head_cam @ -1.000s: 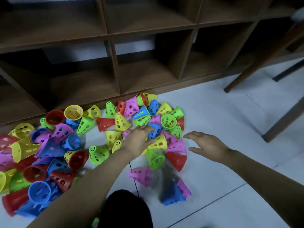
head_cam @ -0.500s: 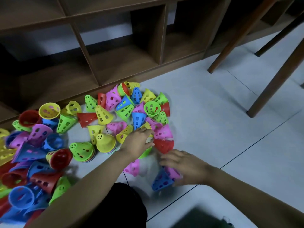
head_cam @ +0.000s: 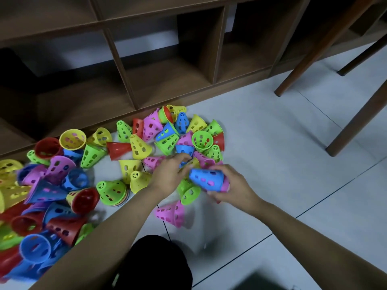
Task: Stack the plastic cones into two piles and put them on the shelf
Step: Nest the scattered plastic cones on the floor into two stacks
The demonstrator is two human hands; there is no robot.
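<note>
The wooden shelf shows bare lower bays, so I judge that no pile has reached it yet. In front of the shelf, on the tiled floor, the loose cones lie tipped every way (one short stack, green on top, sits among them). The left hand, before the shelf's middle bay, digs into the heap with curled fingers; whether it holds a cone I cannot tell. The right hand, farther out from the shelf, grips a blue cone on its side, nested over a pink cone, probably the start of a pile.
</note>
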